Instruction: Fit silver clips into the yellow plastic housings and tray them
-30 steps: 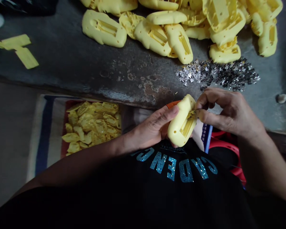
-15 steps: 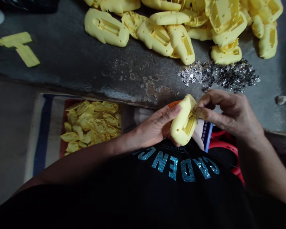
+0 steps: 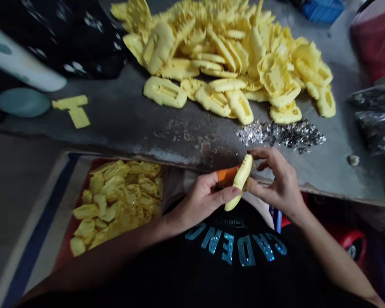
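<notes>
Holding the shell [image 3: 243,175] edge-on now instead of slot-up, so can't check progress. Pinching it in the left hand [image 3: 203,199], by the near edge of the tabletop [image 3: 128,124]; curling the right hand [image 3: 278,186] at its right side, can't tell if gripping anything.

Hands [image 3: 205,196]: two
Held shell [image 3: 243,174]: one
Strips [image 3: 79,117]: two
Piled shells [image 3: 224,72]: too many for me
Clips [image 3: 287,133]: uncountable from here

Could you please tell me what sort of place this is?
Probably a small assembly workshop: a heap of yellow plastic shells and a pile of small metal pieces lie on a worn workbench, and the person's left hand holds another yellow shell.
</notes>
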Demonstrator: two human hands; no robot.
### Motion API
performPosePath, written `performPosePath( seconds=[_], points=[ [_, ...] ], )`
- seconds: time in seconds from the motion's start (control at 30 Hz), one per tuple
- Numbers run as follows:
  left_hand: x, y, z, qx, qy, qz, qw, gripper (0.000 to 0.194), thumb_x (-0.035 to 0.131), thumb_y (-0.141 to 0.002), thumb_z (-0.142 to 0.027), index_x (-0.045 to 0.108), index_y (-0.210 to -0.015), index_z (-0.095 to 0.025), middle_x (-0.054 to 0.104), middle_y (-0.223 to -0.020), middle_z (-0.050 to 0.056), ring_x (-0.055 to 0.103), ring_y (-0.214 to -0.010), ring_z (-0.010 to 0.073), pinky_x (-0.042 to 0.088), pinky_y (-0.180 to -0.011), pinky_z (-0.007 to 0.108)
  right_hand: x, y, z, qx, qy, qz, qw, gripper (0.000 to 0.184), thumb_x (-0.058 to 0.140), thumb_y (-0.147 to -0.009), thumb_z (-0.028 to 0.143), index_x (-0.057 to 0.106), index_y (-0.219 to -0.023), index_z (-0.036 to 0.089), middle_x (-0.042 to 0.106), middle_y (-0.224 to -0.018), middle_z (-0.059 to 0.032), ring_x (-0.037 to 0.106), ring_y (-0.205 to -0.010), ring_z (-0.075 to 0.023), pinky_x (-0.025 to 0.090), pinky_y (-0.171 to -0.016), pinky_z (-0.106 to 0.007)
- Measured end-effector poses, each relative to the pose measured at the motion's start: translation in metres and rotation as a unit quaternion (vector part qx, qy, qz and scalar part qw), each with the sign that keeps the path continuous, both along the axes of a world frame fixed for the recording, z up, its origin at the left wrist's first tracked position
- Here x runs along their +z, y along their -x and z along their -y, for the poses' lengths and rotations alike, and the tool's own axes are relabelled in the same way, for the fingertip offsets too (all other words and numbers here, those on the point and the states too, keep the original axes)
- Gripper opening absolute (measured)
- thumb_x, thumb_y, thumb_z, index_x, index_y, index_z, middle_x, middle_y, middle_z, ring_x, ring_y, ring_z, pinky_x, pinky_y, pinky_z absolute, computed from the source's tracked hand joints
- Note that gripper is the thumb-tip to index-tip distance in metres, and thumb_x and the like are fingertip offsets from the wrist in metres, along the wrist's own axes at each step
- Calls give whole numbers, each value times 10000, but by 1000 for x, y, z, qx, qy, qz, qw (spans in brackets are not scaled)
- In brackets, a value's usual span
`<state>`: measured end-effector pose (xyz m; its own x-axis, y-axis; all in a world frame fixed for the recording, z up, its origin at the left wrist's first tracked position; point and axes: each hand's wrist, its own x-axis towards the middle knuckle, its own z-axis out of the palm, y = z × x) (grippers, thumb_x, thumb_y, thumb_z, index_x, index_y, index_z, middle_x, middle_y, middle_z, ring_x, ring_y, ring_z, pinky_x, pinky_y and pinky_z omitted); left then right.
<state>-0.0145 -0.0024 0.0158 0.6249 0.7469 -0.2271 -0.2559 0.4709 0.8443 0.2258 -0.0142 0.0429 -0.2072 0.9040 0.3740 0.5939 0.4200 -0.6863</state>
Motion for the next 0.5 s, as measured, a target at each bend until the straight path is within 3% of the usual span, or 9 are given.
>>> performPosePath(
  seconds=[0.13, 0.3, 0.43, 0.47, 0.5],
  points=[
    [-5, 14, 3, 51, -74, -83, 992, 413, 888, -1022, -454, 901, -1361, -219, 902, -1165, 76, 788, -994, 176, 600, -900, 228, -7, 14, -6, -4, -50, 15, 999, 507, 824, -959, 257, 630, -1426, 292, 758, -1343, -103, 754, -1163, -278, 684, -840, -420],
    [-26, 28, 2, 170, -24, -101, 980, 400, 1018, -856, -486, 953, -1105, -180, 908, -1015, 89, 831, -916, 240, 658, -856, 297, 1, 38, -23, 35, -69, 41, 996, 523, 782, -992, 237, 607, -1483, 275, 755, -1418, -133, 747, -1256, -303, 692, -993, -488],
    [-41, 58, 6, 271, 14, -118, 955, 506, 1056, -743, -603, 911, -1015, -201, 905, -950, 64, 852, -856, 245, 686, -812, 305, 1, 37, -65, 119, -1, 68, 991, 521, 755, -1084, 464, 621, -1548, 268, 775, -1456, -136, 760, -1308, -308, 667, -1061, -495],
    [-43, 73, 11, 300, 24, -130, 945, 514, 1062, -726, -609, 896, -1023, -223, 907, -953, 47, 852, -828, 236, 687, -781, 296, -1, 31, -81, 105, 18, 90, 990, 585, 770, -1067, 532, 622, -1563, 260, 784, -1446, -147, 763, -1303, -330, 658, -1059, -516],
    [-45, 91, 18, 329, 33, -150, 932, 505, 1068, -719, -587, 880, -1047, -253, 913, -979, 27, 857, -821, 234, 692, -763, 294, -4, 23, -98, 49, 24, 133, 990, 647, 795, -1039, 570, 627, -1568, 237, 785, -1446, -174, 752, -1311, -370, 629, -1087, -567]
  ],
)
